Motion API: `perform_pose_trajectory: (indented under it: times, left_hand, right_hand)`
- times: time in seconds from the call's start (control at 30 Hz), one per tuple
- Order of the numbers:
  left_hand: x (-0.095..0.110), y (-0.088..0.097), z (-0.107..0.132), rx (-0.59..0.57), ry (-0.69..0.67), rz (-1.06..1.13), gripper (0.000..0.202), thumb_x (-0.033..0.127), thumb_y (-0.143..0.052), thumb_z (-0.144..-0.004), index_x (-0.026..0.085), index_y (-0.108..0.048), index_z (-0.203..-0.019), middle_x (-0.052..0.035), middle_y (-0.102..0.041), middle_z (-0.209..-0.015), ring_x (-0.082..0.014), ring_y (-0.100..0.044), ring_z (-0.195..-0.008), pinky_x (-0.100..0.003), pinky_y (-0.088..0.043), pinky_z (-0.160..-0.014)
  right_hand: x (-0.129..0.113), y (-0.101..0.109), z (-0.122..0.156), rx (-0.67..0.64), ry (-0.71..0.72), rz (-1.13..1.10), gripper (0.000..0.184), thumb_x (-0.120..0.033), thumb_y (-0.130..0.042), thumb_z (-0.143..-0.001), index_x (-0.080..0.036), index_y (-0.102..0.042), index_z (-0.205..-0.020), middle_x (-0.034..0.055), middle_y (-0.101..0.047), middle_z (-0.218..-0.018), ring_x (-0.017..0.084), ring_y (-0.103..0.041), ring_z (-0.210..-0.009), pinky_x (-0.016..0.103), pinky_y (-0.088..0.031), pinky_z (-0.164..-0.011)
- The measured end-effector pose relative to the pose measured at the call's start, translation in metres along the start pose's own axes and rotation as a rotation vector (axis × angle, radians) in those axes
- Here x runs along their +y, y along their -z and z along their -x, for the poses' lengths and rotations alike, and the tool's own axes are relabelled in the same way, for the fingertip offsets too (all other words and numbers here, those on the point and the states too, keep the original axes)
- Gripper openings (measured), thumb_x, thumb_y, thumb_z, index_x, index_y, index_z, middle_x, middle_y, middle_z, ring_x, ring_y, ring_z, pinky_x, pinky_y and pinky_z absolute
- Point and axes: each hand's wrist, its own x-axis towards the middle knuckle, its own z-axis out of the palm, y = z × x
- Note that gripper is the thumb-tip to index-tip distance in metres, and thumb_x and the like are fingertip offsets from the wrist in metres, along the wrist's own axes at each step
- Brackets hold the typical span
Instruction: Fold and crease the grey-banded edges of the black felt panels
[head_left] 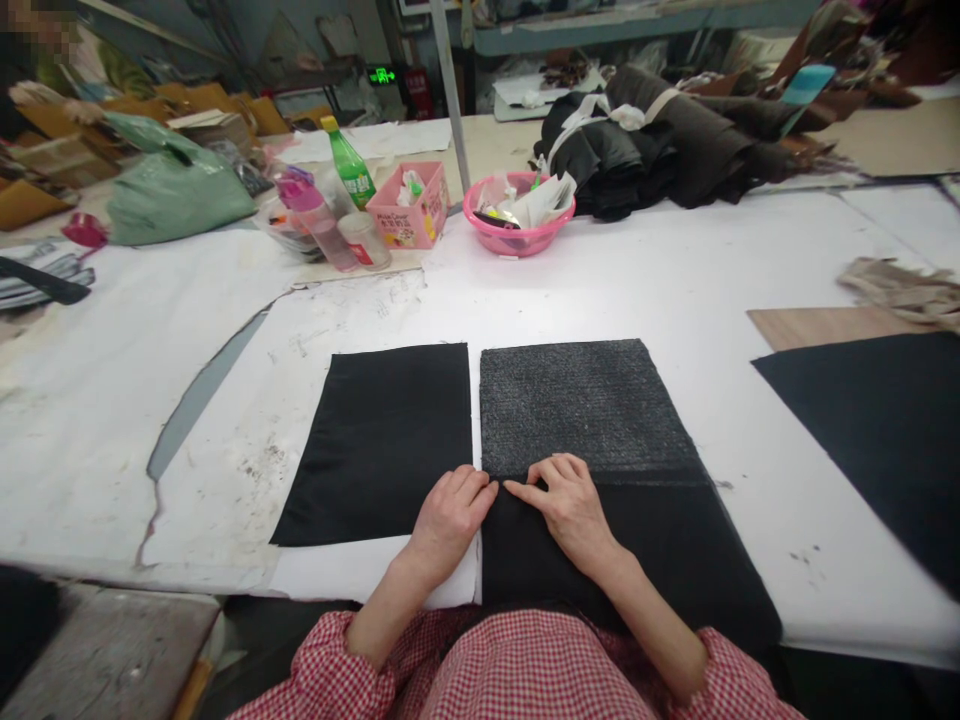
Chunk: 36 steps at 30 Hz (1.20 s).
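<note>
A black fabric piece (592, 540) lies in front of me, partly hanging over the table's near edge. Its far part is covered by a speckled grey-black textured panel (577, 400), with a dark seam or fold line between them. My left hand (454, 520) has its fingers closed at the left end of that line, pinching the fabric edge. Close beside it, my right hand (574, 510) bends its fingers onto the same line, thumb and forefinger at the cloth. To the left lies a flat black fabric square (390, 440), near my left wrist.
A pink basin (517, 235), a pink box (412, 210), a green bottle (349, 165) and a pink-capped bottle (319, 220) stand farther back. Dark fabric rolls (675, 130) lie at the back right. Another dark sheet (885, 430) is at right. A person (82, 70) is at far left.
</note>
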Motion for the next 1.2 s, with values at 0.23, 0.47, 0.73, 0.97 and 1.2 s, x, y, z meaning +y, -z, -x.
perform_pose_trajectory:
  times: [0.23,0.47,0.73,0.97,1.2]
  left_hand:
    - [0.001,0.004,0.006,0.002,0.026,-0.056,0.019,0.011,-0.056,-0.092,0.012,-0.064,-0.110,-0.0093,-0.064,-0.107,-0.0260,-0.054,-0.105,-0.039,-0.050,-0.085]
    - [0.018,0.012,0.003,0.039,0.169,-0.109,0.023,0.008,-0.054,-0.092,0.012,-0.066,-0.110,-0.0106,-0.065,-0.111,-0.0289,-0.053,-0.110,-0.043,-0.048,-0.089]
    - [0.032,-0.001,0.011,-0.008,0.113,-0.202,0.032,0.005,-0.050,-0.092,0.010,-0.062,-0.121,-0.0114,-0.065,-0.117,-0.0293,-0.056,-0.109,-0.044,-0.047,-0.090]
    - [0.019,0.019,0.011,0.033,0.244,-0.233,0.030,0.006,-0.053,-0.091,0.013,-0.065,-0.118,-0.0118,-0.066,-0.114,-0.0311,-0.055,-0.112,-0.045,-0.045,-0.093]
    - [0.045,0.002,0.007,0.013,0.233,-0.155,0.032,0.006,-0.051,-0.092,0.012,-0.064,-0.120,-0.0108,-0.066,-0.115,-0.0282,-0.056,-0.111,-0.042,-0.046,-0.093]
  right_hand:
    - [-0.001,0.000,0.000,0.020,0.024,0.025,0.030,-0.017,-0.057,-0.096,-0.034,-0.065,-0.119,0.0000,-0.055,-0.093,0.015,-0.050,-0.093,0.045,-0.030,-0.108]
    - [-0.001,-0.001,0.000,0.020,0.028,0.035,0.028,-0.019,-0.055,-0.097,-0.034,-0.065,-0.118,0.0000,-0.054,-0.093,0.015,-0.050,-0.093,0.046,-0.030,-0.110]
    - [0.000,0.000,0.001,0.022,0.031,0.051,0.027,-0.021,-0.056,-0.097,-0.035,-0.065,-0.118,0.0001,-0.054,-0.093,0.015,-0.050,-0.093,0.046,-0.031,-0.110]
    - [0.000,-0.001,0.001,0.045,0.047,0.049,0.028,-0.020,-0.054,-0.097,-0.035,-0.065,-0.118,0.0004,-0.054,-0.093,0.016,-0.050,-0.093,0.047,-0.031,-0.109]
    - [-0.001,0.000,0.000,0.065,0.051,0.064,0.027,-0.020,-0.058,-0.095,-0.034,-0.067,-0.116,0.0005,-0.056,-0.091,0.016,-0.050,-0.092,0.046,-0.033,-0.109]
